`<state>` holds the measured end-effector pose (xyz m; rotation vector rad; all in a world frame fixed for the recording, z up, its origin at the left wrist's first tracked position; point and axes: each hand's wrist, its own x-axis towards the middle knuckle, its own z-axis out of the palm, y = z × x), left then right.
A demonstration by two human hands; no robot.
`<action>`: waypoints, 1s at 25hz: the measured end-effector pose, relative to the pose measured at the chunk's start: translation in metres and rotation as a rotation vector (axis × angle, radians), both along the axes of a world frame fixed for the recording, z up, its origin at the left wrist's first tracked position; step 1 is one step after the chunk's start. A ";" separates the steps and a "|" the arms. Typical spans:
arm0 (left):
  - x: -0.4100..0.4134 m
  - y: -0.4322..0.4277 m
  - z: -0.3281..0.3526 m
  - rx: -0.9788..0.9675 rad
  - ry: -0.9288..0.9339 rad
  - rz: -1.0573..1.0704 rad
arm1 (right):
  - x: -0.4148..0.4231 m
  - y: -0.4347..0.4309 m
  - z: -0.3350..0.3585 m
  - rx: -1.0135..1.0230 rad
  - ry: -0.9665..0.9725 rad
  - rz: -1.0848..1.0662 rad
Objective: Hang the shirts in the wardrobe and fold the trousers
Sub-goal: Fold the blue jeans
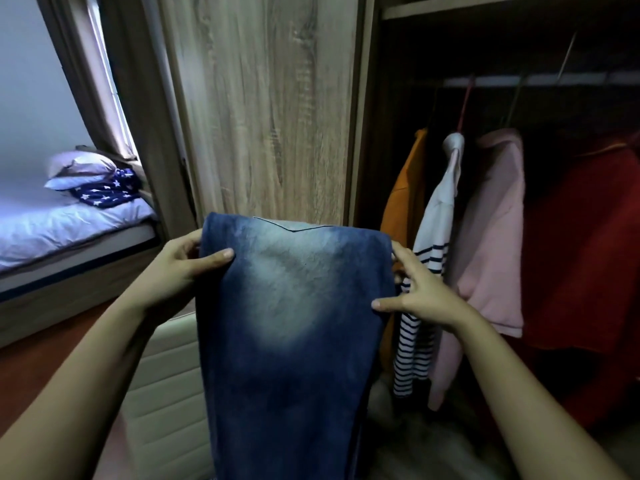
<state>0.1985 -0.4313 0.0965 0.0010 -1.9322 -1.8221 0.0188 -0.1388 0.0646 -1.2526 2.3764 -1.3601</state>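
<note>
Left hand [187,263] grips jeans [294,323] at left edge, right hand [417,291] pinches right edge; jeans hang before wardrobe [270,116].

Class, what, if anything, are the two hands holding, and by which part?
The blue jeans, held up by the side edges near the top: the left hand grips the left edge, thumb on front; the right hand pinches the right edge.

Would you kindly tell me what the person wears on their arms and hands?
Both arms are bare down to the frame's edge: no sleeve shows on the left forearm or the right forearm. The left hand and right hand wear no gloves, and no watch, bracelet or ring is visible. The nails in view look short and unpainted.
</note>
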 end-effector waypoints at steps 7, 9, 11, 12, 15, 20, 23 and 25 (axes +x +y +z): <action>0.001 -0.014 0.000 -0.009 0.000 0.013 | 0.007 -0.016 -0.002 -0.142 -0.207 0.069; 0.006 -0.020 0.000 -0.055 -0.064 -0.049 | 0.006 -0.017 0.005 -0.113 -0.217 0.123; 0.011 -0.024 -0.003 -0.123 -0.127 -0.070 | 0.006 -0.014 0.018 -0.091 -0.225 0.183; 0.013 -0.027 -0.004 -0.153 -0.124 -0.055 | 0.006 -0.012 0.025 -0.077 -0.230 0.220; 0.014 -0.029 -0.003 -0.148 -0.025 0.042 | 0.005 -0.012 0.040 -0.048 -0.233 0.289; 0.014 -0.021 0.002 0.028 0.091 0.018 | 0.002 -0.015 0.043 -0.252 -0.313 0.271; 0.014 -0.014 0.005 -0.014 0.153 0.112 | 0.004 -0.016 0.039 -0.313 -0.298 0.223; 0.011 -0.007 0.007 -0.077 0.208 0.267 | 0.009 -0.020 0.038 -0.341 -0.229 0.154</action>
